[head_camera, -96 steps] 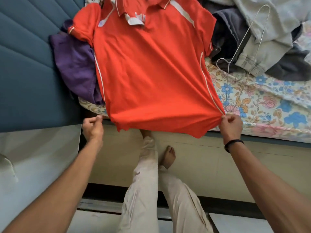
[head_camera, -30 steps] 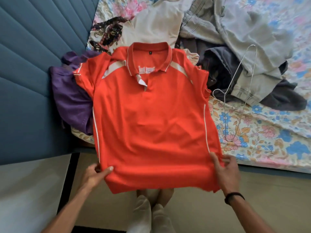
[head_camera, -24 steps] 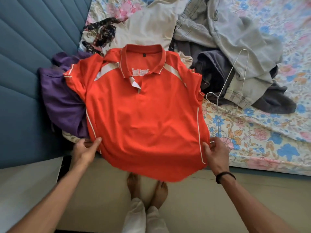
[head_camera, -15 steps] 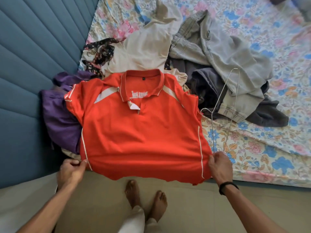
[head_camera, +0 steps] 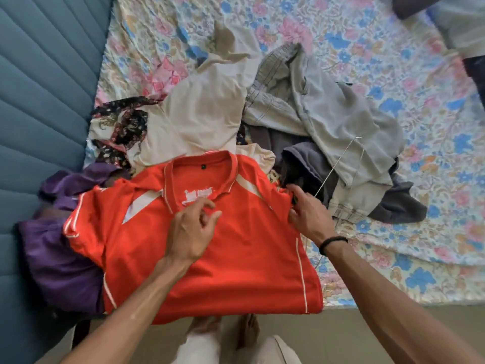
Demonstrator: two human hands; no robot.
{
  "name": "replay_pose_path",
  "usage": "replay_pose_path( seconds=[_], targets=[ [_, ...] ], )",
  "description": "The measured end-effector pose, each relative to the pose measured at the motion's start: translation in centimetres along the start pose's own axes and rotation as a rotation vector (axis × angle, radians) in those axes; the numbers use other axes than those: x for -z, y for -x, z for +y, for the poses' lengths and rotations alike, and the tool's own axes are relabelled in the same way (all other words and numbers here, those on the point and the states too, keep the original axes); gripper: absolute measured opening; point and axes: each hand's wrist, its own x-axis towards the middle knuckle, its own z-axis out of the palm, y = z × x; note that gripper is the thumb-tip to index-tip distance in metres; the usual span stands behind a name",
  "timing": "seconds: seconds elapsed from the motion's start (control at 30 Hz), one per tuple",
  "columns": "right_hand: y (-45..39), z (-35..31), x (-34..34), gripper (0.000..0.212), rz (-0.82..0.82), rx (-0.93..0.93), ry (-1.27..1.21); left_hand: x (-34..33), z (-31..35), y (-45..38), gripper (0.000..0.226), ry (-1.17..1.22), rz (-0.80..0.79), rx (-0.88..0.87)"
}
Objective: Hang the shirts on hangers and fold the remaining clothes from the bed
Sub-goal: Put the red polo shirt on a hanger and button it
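Your red polo shirt point(head_camera: 210, 258) lies front-up near the bed's point(head_camera: 393, 74) near edge, at about 6 o'clock in the head view, collar toward 12 o'clock and hem overhanging the edge toward your feet. Your left hand point(head_camera: 193, 232) hovers over the chest just below the collar, fingers point(head_camera: 207, 203) loosely curled and parted, gripping nothing you can see; whether the fingertips touch the cloth is hard to tell. Your right hand point(head_camera: 308, 214) sits at the shirt's right shoulder, at about 3 o'clock from the collar, with its fingers pinched on the sleeve edge, though the sleeve itself is tucked under and hidden. The wire hanger point(head_camera: 338, 166) lies just beyond that hand toward 1 o'clock, across the grey trousers point(head_camera: 341, 122) and a dark garment point(head_camera: 399, 206); its hook end is hidden behind your hand and wrist. A purple garment point(head_camera: 57, 253) pokes out from under the shirt at 9 o'clock, mostly covered. A cream shirt point(head_camera: 204, 114) lies at 12 o'clock, its lower part under the collar, beside a dark patterned cloth point(head_camera: 123, 127). At the top right corner, more clothing point(head_camera: 459, 22) is cut off by the frame.
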Motion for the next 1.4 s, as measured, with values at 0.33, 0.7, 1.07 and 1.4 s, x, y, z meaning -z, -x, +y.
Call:
replay_pose_path(
  seconds=[0.33, 0.7, 1.07, 1.4],
  targets=[
    [-0.2, 1.7, 2.1, 0.055, 0.0, 0.067, -0.012, -12.1, 12.8, -7.4, 0.017, -0.09, -0.236, -0.242],
    [2.4, 2.0, -1.7, 0.016, -0.016, -0.151, -0.003, -13.7, 14.0, -11.6, 0.046, -0.584, -0.538, 0.064],
    [3.7, 6.1, 1.9, 0.017, 0.118, -0.04, -0.243, -11.9, 14.4, -11.0, 0.042, -0.738, -0.879, 0.099],
    [3.9, 9.8, 5.6, 0.015, 0.28, -0.114, -0.393, -13.5, 23.4, -15.7, 0.026, -0.43, -0.395, -0.441]
  ],
)
